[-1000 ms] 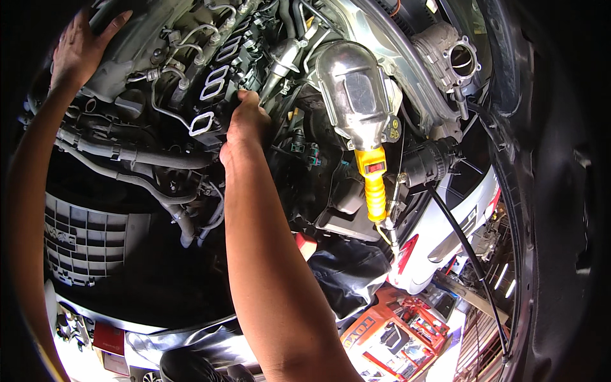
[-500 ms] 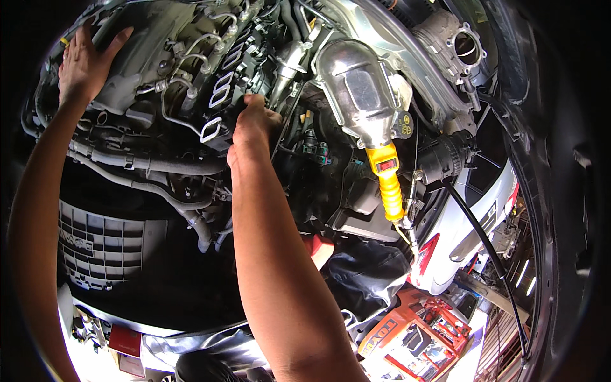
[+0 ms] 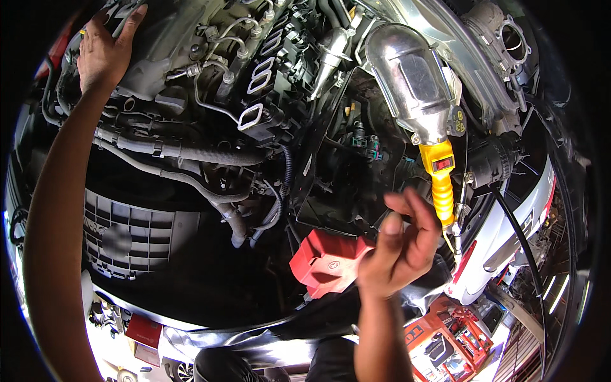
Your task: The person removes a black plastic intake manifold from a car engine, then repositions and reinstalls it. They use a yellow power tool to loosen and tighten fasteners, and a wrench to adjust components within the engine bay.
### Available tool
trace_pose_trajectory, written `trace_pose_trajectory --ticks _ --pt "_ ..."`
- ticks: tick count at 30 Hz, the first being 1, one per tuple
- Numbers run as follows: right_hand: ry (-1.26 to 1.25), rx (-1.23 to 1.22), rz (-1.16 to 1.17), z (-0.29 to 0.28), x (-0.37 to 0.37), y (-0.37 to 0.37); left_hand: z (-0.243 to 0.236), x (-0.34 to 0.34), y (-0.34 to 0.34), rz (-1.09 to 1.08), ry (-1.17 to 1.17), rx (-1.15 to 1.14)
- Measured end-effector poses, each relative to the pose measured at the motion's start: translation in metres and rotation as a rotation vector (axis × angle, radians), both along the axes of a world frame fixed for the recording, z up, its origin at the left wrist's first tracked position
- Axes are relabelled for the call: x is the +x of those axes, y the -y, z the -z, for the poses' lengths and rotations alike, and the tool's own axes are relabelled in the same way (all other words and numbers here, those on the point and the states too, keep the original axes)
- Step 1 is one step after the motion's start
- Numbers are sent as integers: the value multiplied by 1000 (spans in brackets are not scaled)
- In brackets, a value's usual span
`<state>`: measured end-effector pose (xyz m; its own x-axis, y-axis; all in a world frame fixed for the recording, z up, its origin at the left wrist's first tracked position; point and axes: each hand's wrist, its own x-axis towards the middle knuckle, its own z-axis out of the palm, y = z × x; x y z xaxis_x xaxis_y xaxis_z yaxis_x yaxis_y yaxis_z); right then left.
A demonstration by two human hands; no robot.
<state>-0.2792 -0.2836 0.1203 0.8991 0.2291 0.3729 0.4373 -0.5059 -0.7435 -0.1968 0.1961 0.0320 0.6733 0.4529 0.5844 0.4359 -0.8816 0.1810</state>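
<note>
My left hand (image 3: 105,56) rests with fingers spread at the far left edge of the dark engine cover (image 3: 168,48). Nothing shows in its grip. My right hand (image 3: 401,251) is raised at the lower right, thumb and loosely bent fingers apart, with no object visible in it. Just left of this hand is a red plastic cover (image 3: 331,264); I cannot tell whether they touch. Beyond the fingers stands a work light with a yellow ribbed handle (image 3: 444,197) and a shiny metal hood (image 3: 410,76). A black intake manifold part with pale-rimmed ports (image 3: 250,118) runs along the engine's middle.
Thick hoses (image 3: 210,155) cross in front of the engine. A grille (image 3: 127,239) lies at the near left. A throttle body (image 3: 509,38) sits at the far right, above a black ribbed air duct (image 3: 493,162). A thin prop rod (image 3: 519,232) slants down at the right.
My right hand has left the manifold part and moved right and nearer, its fingers opening. The view has shifted, bringing more of the red cover into sight. My left hand stays on the engine cover.
</note>
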Motion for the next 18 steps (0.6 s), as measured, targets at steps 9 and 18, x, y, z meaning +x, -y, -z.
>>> trace_pose_trajectory --ticks 9,18 --pt "167 -589 -530 22 71 80 -22 -8 32 119 251 -201" --pt "317 -794 -524 35 72 86 -81 -322 216 125 286 -915"
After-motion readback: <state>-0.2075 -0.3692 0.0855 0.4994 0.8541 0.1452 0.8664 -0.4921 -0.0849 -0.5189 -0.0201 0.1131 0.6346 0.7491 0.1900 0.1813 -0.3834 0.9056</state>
